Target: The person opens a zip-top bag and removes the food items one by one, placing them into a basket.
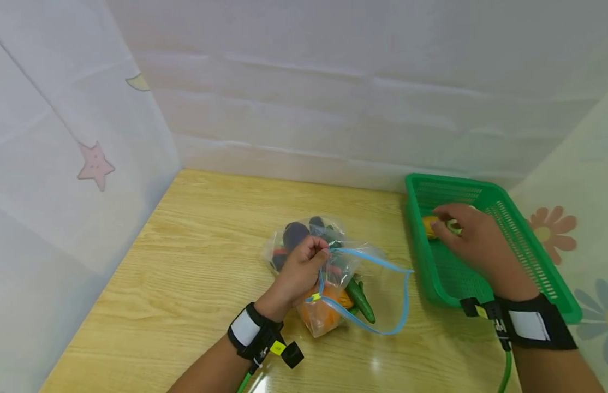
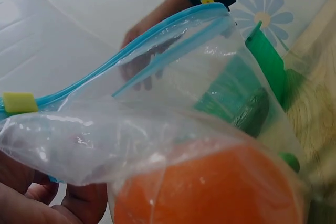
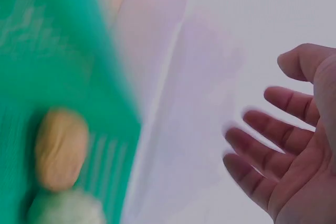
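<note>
The left hand (image 1: 296,273) pinches the edge of a clear plastic bag (image 1: 340,267) between curled thumb and fingers, close to the yellow slider (image 1: 316,297). From that grip, the blue zip strip (image 1: 373,256) loops out to the right, leaving the mouth wide. Just below the grip an orange ball-shaped piece (image 2: 210,187) shows through the film; beyond the grip lies a dark purple eggplant (image 1: 295,234), and to its right a green cucumber (image 1: 360,300), though whether the cucumber is inside the bag is hard to tell.

The right hand (image 1: 476,245) is over the green basket (image 1: 540,262), well to the right of the left hand's grip. Its fingers are loosely spread, thumb apart, with nothing visible in the palm. A yellow-orange oblong piece (image 3: 62,148) lies in the basket near those fingertips, and a pale green rounded piece (image 3: 68,208) sits right beside it.

The bag looks light, limp and slick; its film probably folds inward unless the rim is held, so the blue strip, stiffer than the film, seems the best place to pinch. The loaded bottom likely wants support from underneath. The oblong piece looks firm and fairly light, perhaps smooth enough to roll; thumb and fingers across its middle should hold it securely. The basket appears to be stiff plastic, easiest to steady by its rim.
</note>
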Action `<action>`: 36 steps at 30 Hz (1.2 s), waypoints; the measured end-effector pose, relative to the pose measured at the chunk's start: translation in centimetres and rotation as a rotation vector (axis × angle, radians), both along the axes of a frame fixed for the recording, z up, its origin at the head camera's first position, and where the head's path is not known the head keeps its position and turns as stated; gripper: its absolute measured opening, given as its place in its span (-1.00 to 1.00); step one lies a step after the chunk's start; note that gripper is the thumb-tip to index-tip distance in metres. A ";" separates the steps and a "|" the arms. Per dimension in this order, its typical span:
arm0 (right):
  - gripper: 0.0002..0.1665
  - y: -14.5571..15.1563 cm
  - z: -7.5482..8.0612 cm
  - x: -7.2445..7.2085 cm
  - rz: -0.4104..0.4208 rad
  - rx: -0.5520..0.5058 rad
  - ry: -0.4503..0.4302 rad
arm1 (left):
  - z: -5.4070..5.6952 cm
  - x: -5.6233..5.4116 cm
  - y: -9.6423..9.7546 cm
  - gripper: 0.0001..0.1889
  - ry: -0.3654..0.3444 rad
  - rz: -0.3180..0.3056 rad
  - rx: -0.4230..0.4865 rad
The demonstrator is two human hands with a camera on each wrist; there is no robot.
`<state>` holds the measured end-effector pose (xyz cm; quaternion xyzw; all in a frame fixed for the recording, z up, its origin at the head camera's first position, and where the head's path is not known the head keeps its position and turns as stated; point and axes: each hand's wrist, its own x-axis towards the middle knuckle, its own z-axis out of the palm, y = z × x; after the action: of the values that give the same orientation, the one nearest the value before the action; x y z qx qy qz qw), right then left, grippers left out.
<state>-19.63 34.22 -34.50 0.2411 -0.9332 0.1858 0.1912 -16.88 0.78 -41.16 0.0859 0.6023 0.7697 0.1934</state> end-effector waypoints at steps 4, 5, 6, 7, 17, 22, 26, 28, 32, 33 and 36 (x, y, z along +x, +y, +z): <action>-0.87 -5.0 -0.1 2.4 0.213 -0.027 0.151 | 0.0 0.1 0.2 -0.83 -0.003 0.014 -0.020; -0.85 -6.1 -0.3 3.0 0.262 -0.034 0.156 | 0.0 0.0 0.2 -0.83 -0.006 0.018 -0.018; -0.84 -7.1 -0.5 3.6 0.302 -0.034 0.139 | 0.1 0.0 0.2 -0.82 -0.011 0.020 -0.015; -0.85 -8.0 -0.8 4.2 0.327 -0.034 0.108 | 0.1 0.0 0.2 -0.82 -0.015 0.025 -0.010; -0.67 -12.5 -6.0 6.6 0.262 0.027 -0.246 | 0.2 0.0 0.3 -0.81 0.036 0.035 -0.022; -0.51 -13.2 -7.7 6.7 0.153 0.004 -0.237 | 0.1 0.2 0.4 -0.81 0.056 0.041 -0.023; -0.42 -13.6 -8.8 6.7 0.091 0.022 -0.241 | 0.0 0.2 0.4 -0.83 0.076 0.055 -0.042; -0.38 -13.7 -9.3 6.8 0.070 0.031 -0.252 | -0.1 0.2 0.5 -0.83 0.075 0.054 -0.051; -0.29 -14.0 -10.1 7.1 0.023 0.047 -0.287 | -0.2 0.3 0.5 -0.83 0.071 0.044 -0.026; -0.28 -14.1 -10.2 7.2 0.009 0.051 -0.300 | -0.2 0.3 0.5 -0.83 0.070 0.042 -0.019; -0.29 -14.1 -10.5 7.4 -0.027 0.061 -0.330 | -0.3 0.4 0.5 -0.83 0.071 0.039 -0.023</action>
<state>-12.26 20.13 -44.97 0.2005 -0.9602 0.1919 0.0305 -16.50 1.32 -41.51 0.0996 0.6191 0.7628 0.1579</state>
